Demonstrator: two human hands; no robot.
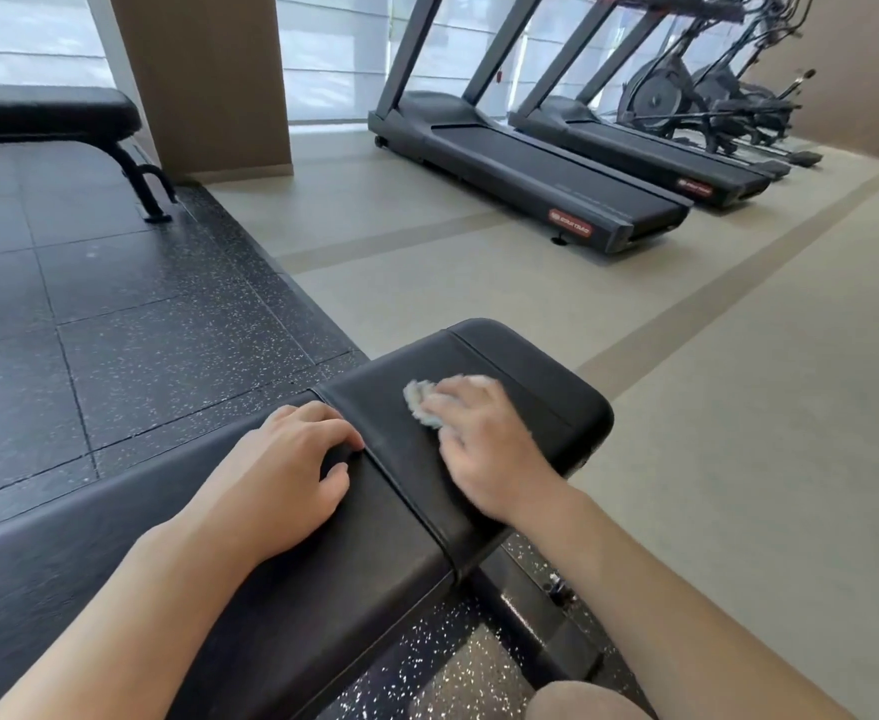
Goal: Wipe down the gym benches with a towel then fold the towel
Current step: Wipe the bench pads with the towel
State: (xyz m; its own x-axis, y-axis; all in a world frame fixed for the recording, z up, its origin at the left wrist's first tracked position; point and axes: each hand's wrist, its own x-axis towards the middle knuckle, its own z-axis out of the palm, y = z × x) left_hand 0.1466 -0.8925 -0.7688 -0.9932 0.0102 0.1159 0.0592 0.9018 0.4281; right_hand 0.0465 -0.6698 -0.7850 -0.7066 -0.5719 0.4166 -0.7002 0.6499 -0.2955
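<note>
My right hand point(484, 449) presses a small bunched pale towel point(421, 405) flat against the black padded surface point(541, 402) near its far end, fingers curled over the cloth, which shows only at the fingertips. Hand is motion-blurred. My left hand point(291, 470) rests palm-down on the surface at its left edge, just short of the seam, grip loosely spread, holding nothing. A second bench point(47, 116) stands well apart at far left.
</note>
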